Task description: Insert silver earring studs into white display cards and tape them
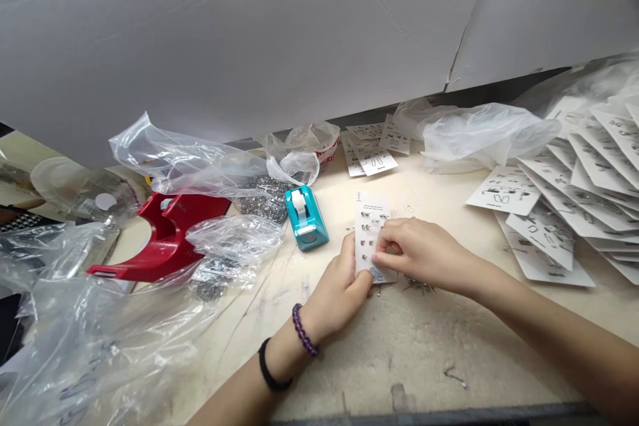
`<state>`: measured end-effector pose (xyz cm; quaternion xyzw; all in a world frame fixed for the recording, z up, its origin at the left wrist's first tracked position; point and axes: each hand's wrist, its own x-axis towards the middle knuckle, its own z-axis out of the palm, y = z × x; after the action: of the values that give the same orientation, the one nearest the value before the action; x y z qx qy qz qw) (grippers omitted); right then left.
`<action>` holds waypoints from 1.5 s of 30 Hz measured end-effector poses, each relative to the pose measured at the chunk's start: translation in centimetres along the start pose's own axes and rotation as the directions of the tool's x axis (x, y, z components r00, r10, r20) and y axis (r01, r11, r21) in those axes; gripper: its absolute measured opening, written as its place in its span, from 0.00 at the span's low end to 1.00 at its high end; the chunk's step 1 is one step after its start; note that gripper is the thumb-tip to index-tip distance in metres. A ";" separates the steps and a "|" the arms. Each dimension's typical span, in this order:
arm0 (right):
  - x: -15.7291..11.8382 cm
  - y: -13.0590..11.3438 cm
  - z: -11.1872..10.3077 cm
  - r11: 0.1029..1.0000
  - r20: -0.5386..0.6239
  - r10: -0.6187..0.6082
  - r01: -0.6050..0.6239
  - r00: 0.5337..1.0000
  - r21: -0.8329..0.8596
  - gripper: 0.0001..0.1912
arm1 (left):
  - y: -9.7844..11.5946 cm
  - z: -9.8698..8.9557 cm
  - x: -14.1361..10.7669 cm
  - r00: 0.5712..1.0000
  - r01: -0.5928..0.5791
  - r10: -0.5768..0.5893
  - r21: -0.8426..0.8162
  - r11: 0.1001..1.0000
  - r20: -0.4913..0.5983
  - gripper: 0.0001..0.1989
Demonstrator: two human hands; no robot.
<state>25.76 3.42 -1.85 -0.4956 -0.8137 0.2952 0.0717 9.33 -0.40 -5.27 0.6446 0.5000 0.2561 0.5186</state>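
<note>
A white card (370,203) with rows of small earrings lies at the middle of the table. My left hand (344,289) grips its lower left edge, thumb on top and fingers at the side. Over the card's right side, my right hand (424,251) is closed in a pinch, its fingertips touching the card; what they hold is too small and hidden to name. Beside the card's lower right corner, partly under my right hand, is a small heap of metal pieces (420,285). A small ring (409,208) lies just above that hand.
A teal tape dispenser (315,233) stands left of the card, with a larger red tape dispenser (164,249) farther left among clear plastic bags (100,346). Stacked cards (554,213) spread across the right, and several more cards (372,154) lie at the back. A loose metal piece (454,376) lies near the front edge.
</note>
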 end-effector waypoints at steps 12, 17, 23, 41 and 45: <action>0.1 -0.3 0.6 0.983 -0.025 0.073 -0.076 0.997 -0.165 0.12 | 0.5 0.1 0.0 0.999 0.039 -0.038 0.068 0.997 -0.013 0.18; 0.1 0.0 -0.2 0.988 -0.042 0.092 -0.097 0.995 -0.122 0.17 | 0.2 0.3 -0.2 0.998 0.013 -0.017 -0.081 0.997 -0.052 0.17; -0.4 1.1 -2.9 0.993 -0.100 0.017 -0.005 0.995 0.116 0.21 | 0.5 0.3 0.2 0.997 0.049 -0.074 -0.501 0.864 -0.030 0.17; 0.2 0.9 -0.8 0.836 0.303 -0.163 -0.032 0.939 0.548 0.19 | 0.4 -0.3 0.7 0.969 -0.137 0.024 -0.454 0.880 -0.247 0.16; 0.1 0.4 -0.3 0.858 0.296 -0.124 -0.048 0.947 0.511 0.18 | 0.1 0.2 0.5 0.941 -0.144 0.007 -0.383 0.912 -0.337 0.14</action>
<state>26.18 3.75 -1.80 -0.3881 -0.7164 0.5750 0.0743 9.75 0.02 -5.33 0.4913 0.4902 0.4773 0.5389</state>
